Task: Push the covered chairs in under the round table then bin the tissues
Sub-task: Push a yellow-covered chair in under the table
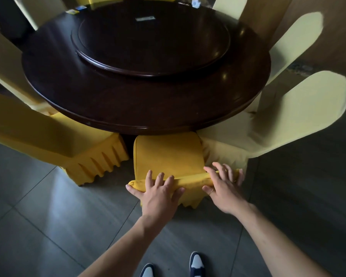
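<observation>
1. Bottom of frame: two shoes (173,266) on the grey tiled floor (38,226); both forearms reach up-frame.
2. Left hand (158,191), lower centre: fingers spread over the top edge of the chair (168,156), thumb hooked at its left corner. It grips the covered backrest.
3. Right hand (224,186), just right of it: fingers splayed and laid over the right end of the same top edge, thumb under the near side. Loose hold; looks more like pressing than clamping.
4. The chair sits in the centre of the frame, in deep yellow cloth with a pleated skirt. Its front is already tucked beneath the tabletop (148,100) rim; a paler chair touches its right side.
5. Handling, judged: cover is soft and may slip over the frame beneath, so press through to the stiff back rail, both hands level, to keep the push straight. Probably moderate weight; legs may drag on tile.
6. Middle: dark round tabletop with raised turntable (154,43); more chairs ring it left and right.
7. Top right: small pale crumpled item (196,3), possibly tissue; too small to confirm.
</observation>
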